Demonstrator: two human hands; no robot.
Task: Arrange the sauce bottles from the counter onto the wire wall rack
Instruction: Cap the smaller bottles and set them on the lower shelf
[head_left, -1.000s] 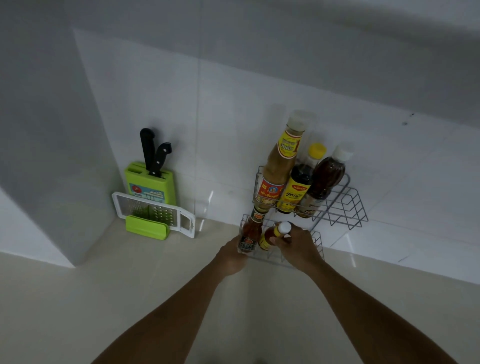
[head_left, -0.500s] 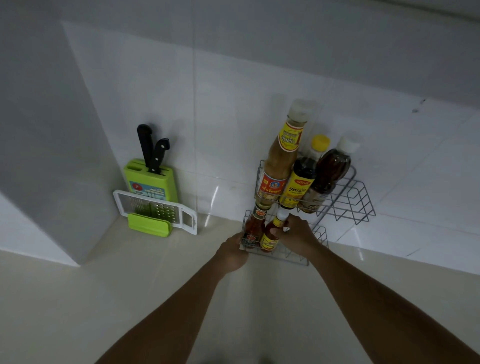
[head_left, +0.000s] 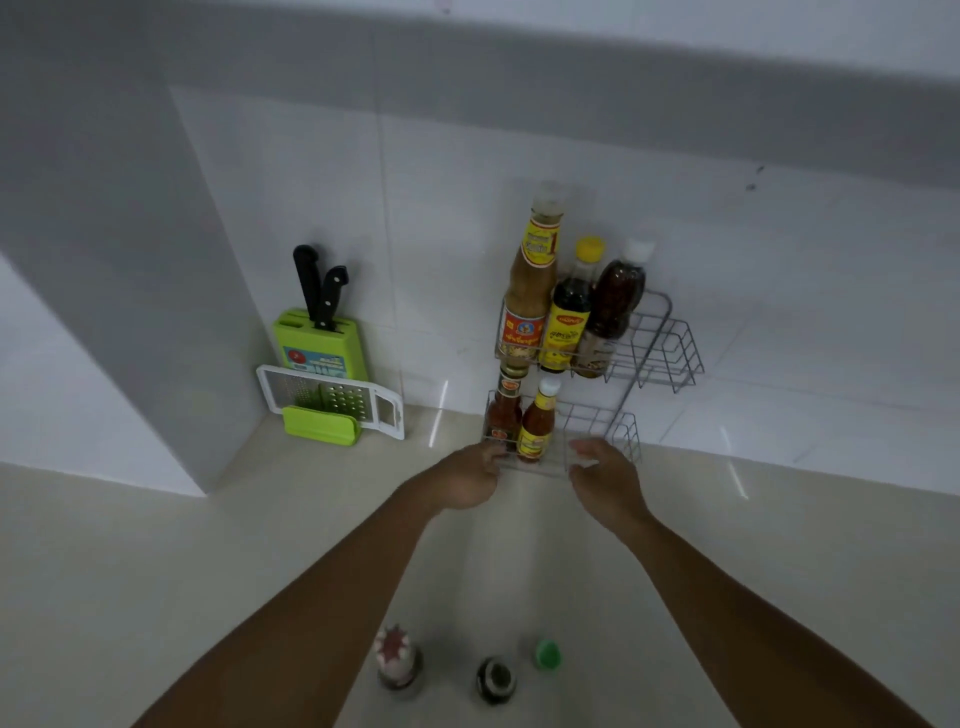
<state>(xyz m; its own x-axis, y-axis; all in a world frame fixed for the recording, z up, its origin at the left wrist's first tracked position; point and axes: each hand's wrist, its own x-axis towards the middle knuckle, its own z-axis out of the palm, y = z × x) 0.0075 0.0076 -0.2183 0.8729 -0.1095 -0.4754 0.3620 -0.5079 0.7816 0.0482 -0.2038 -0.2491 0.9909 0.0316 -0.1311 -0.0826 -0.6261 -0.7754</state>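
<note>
A two-tier wire wall rack (head_left: 670, 338) hangs on the tiled wall. Its upper shelf holds three tall bottles: a tan sauce (head_left: 530, 291), a dark one with a yellow cap (head_left: 571, 312) and a brown one with a white cap (head_left: 615, 301). On the lower shelf stand a red-sauce bottle (head_left: 504, 413) and a small white-capped orange-sauce bottle (head_left: 537, 426), both upright. My left hand (head_left: 465, 480) is loosely curled at the lower shelf's front left corner. My right hand (head_left: 605, 478) hovers open just right of the small bottle, holding nothing. Three bottles stand on the counter near me: red-white cap (head_left: 397, 657), dark cap (head_left: 496, 678), green cap (head_left: 548, 654).
A green knife block (head_left: 319, 343) with two black-handled knives stands in the left corner, a white grater (head_left: 332, 397) leaning in front of it. A grey wall section juts out on the left. The beige counter (head_left: 208, 571) stretches toward me.
My right hand stood the small orange-sauce bottle upright on the lower shelf and let go, drawing back to the right. The view tilted down, revealing three bottles on the near counter.
</note>
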